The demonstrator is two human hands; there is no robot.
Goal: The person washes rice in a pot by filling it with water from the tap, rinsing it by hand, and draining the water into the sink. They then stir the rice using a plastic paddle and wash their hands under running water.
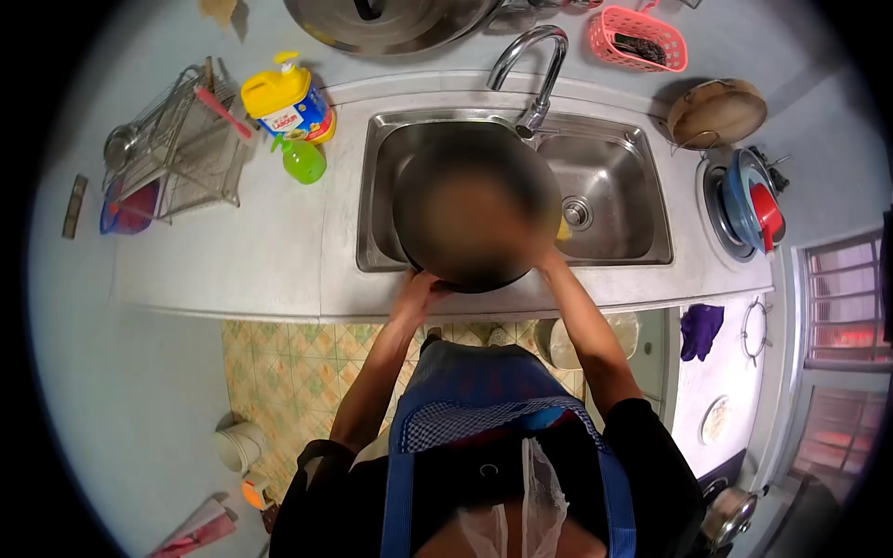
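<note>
A dark, round pan [414, 209] is held tilted over the left sink basin and the counter's front edge. Its inside is smeared by a blur, so I cannot make out what is in it. My left hand [430, 286] grips the pan's lower left rim, fingers tucked under it. At the lower right rim is my right hand [547, 258], its fingers lost in the blur. The steel double sink [606, 256] lies beneath, with a curved chrome faucet [532, 116] behind the pan.
On the left stand a yellow detergent jug [284, 102], a green pump bottle [302, 163] and a wire dish rack [191, 153]. To the right are stacked basins [744, 200] and a brown-stained pan [716, 112]. A pink basket [637, 39] hangs on the wall.
</note>
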